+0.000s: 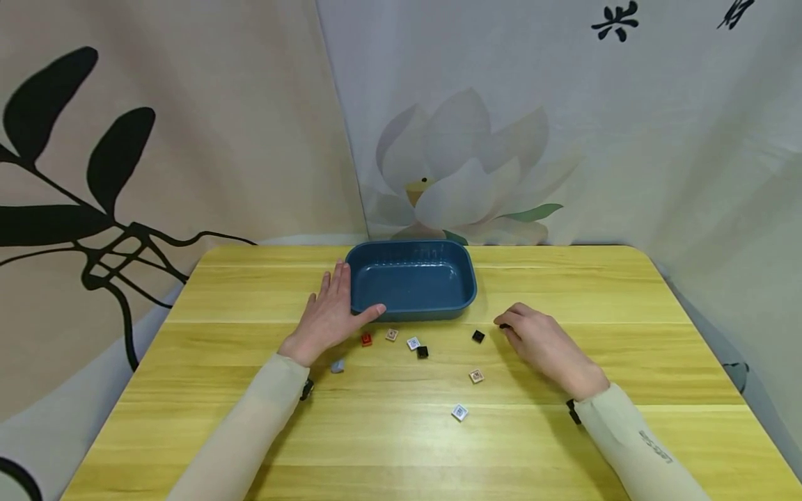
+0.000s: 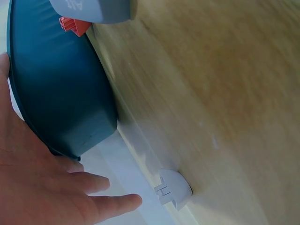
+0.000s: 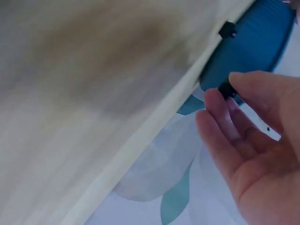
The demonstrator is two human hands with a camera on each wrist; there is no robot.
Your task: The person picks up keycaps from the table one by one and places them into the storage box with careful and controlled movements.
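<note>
My left hand is spread flat along the left side of a dark blue basin, thumb over its near rim. Between thumb and fingertips, my right hand pinches a small black keycap, to the right of the basin. Another black keycap lies on the table just left of that hand. Nearest the left hand are a red keycap and a greyish-blue keycap. In the left wrist view the red one lies tipped, its underside showing.
More keycaps lie on the wooden table: a beige one, a white one and a black one before the basin, another beige one and a white one nearer. Behind hangs a printed curtain.
</note>
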